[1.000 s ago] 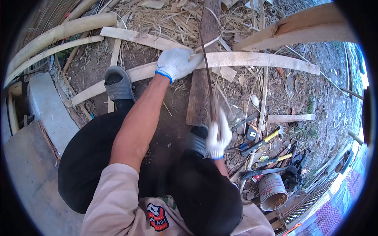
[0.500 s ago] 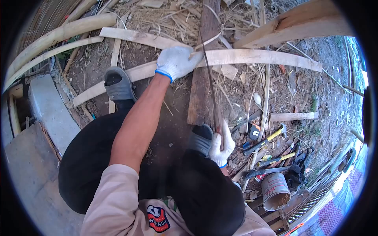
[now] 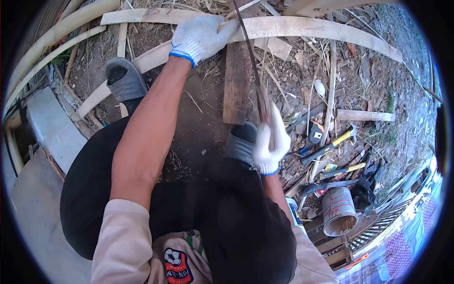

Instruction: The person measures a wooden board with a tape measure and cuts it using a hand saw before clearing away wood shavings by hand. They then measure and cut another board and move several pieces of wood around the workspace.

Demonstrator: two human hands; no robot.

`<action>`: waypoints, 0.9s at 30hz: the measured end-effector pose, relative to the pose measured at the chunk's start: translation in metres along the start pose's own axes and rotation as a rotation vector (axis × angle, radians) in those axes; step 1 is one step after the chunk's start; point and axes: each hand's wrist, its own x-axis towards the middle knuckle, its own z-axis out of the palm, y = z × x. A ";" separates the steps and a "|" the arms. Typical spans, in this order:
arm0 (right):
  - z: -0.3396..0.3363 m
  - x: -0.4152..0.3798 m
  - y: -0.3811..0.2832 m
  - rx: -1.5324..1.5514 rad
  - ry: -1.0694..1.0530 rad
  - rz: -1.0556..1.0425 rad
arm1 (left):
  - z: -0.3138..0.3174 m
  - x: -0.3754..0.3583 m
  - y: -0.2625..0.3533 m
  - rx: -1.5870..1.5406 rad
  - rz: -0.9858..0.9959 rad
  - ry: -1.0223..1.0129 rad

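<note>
My left hand (image 3: 201, 39), in a white knit glove with a blue cuff, is closed over a long pale wood strip (image 3: 321, 29) that bows across the top of the view. Its thumb lies close to a long, thin, dark saw blade (image 3: 251, 54). Seen nearly edge-on, the handsaw crosses the strip. My right hand (image 3: 272, 144), gloved too, grips the saw's handle end low in the middle; the fingers partly hide that handle. Beneath the strip runs a dark weathered plank (image 3: 236, 87), its near end by my sandal (image 3: 240, 144).
To the right lie a tape measure (image 3: 316, 132), a yellow-handled hammer (image 3: 333, 143), another yellow-handled tool (image 3: 343, 171) and a black-handled blade (image 3: 328, 187). A stained bucket (image 3: 339, 213) rests near them. Grey boards (image 3: 56, 123) stand at left. Wood scraps litter the dirt.
The view has tilted so that the strip, plank and tools sit higher in it. My left hand stays on the strip and my right hand keeps its grip on the saw.
</note>
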 end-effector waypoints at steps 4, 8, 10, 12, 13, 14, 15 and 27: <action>0.021 0.045 -0.018 -0.040 -0.050 -0.107 | 0.000 0.002 -0.003 0.009 0.035 -0.003; -0.013 -0.018 0.005 0.015 -0.040 0.007 | 0.007 0.000 -0.004 0.018 0.036 0.088; -0.022 -0.023 0.000 -0.027 -0.046 -0.033 | 0.001 0.002 -0.003 0.053 -0.025 -0.016; -0.005 -0.001 -0.009 -0.020 -0.006 0.020 | -0.004 0.002 0.006 0.057 -0.044 -0.083; 0.010 0.027 -0.016 -0.050 -0.011 -0.078 | -0.009 0.003 0.010 0.050 -0.042 -0.083; 0.020 0.046 -0.021 -0.078 -0.016 -0.176 | -0.011 0.002 0.012 0.046 -0.039 -0.082; 0.020 0.048 -0.025 -0.048 -0.031 -0.127 | -0.012 0.002 0.012 0.034 -0.040 -0.063; 0.015 0.033 -0.015 -0.036 -0.045 -0.066 | -0.010 0.000 0.013 -0.035 -0.028 -0.032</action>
